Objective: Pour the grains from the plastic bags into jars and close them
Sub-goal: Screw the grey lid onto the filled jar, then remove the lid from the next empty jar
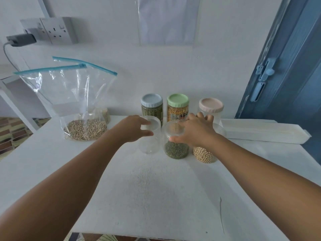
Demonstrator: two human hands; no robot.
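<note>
6 jars — 3 lidded, 3 open | empty jar gripped by left hand fingers | mung-bean jar gripped by right hand | 1 zip bag — pale grains

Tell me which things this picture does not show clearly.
- Head view: the right hand hides the top of the jar with pale beans.
- Whether the pink-lidded jar holds anything: the fingers cover its body.
- The yellow-grain jar label: too small.
</note>
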